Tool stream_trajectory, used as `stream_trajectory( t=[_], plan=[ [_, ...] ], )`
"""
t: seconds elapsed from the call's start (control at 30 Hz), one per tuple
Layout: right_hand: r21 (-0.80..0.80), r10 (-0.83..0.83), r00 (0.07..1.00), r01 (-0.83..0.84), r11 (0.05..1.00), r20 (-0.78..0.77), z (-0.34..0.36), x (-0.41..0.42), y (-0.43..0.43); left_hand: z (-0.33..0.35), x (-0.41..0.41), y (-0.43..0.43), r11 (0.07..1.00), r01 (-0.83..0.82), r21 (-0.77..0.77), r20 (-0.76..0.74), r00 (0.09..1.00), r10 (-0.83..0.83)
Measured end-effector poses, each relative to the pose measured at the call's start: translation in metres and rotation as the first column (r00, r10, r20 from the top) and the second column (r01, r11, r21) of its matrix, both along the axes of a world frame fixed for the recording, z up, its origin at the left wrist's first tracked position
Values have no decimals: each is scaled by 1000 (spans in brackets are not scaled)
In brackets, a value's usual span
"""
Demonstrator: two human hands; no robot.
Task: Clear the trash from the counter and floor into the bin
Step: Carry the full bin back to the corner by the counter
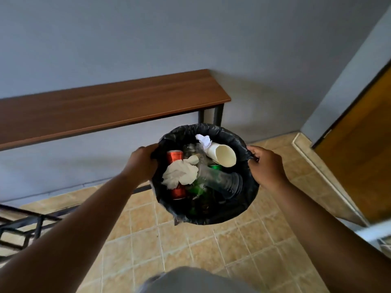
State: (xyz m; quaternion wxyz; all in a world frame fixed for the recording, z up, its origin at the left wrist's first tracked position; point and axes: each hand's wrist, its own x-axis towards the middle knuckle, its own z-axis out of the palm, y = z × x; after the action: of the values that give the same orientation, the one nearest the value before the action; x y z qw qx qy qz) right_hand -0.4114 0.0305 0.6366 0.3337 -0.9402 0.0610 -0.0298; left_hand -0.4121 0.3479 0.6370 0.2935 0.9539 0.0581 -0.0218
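A round bin (220, 214) lined with a black bag is held up above the tiled floor, in front of the counter's right end. My left hand (142, 163) grips its left rim and my right hand (267, 166) grips its right rim. Inside lie a red can (174, 155), crumpled white paper (182, 172), a paper cup (222, 155), a clear plastic cup (222, 182), a green can (215, 166) and another white paper wad (203, 140).
A long brown wooden counter (105, 111) on dark metal legs stands against the grey wall. A wooden door (364, 149) is at the right. Black metal framing (23, 225) sits low at the left. Beige floor tiles (190, 250) spread below.
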Motion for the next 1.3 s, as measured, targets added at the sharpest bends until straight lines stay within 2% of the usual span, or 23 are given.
stream_trajectory(
  t=[0.17,0.37,0.6,0.67,0.87,1.0,1.3],
  plan=[
    [-22,-72,997,72,997,-19,2,18,-98,-2,39,-101,993,80,-89,-40,996,-84],
    [-45,-151,986,149,988,-63,-16,61,-186,-17,111,-186,978,186,-90,-105,975,-195],
    [-11,-191,975,191,981,-115,-42,147,-263,-37,218,-270,970,235,-57,-124,963,-240],
    [-7,-215,969,215,976,-124,-43,189,-291,-44,262,-299,976,206,-65,-143,966,-213],
    [21,-163,979,166,986,-121,-47,269,-333,-46,323,-342,983,149,-106,-141,976,-163],
    [22,-100,984,105,994,-150,-58,332,-354,-57,358,-360,991,40,-129,-183,981,-63],
    [37,217,944,-215,976,-247,-119,472,-368,-126,399,-375,945,-310,-101,-299,916,268]
  ],
)
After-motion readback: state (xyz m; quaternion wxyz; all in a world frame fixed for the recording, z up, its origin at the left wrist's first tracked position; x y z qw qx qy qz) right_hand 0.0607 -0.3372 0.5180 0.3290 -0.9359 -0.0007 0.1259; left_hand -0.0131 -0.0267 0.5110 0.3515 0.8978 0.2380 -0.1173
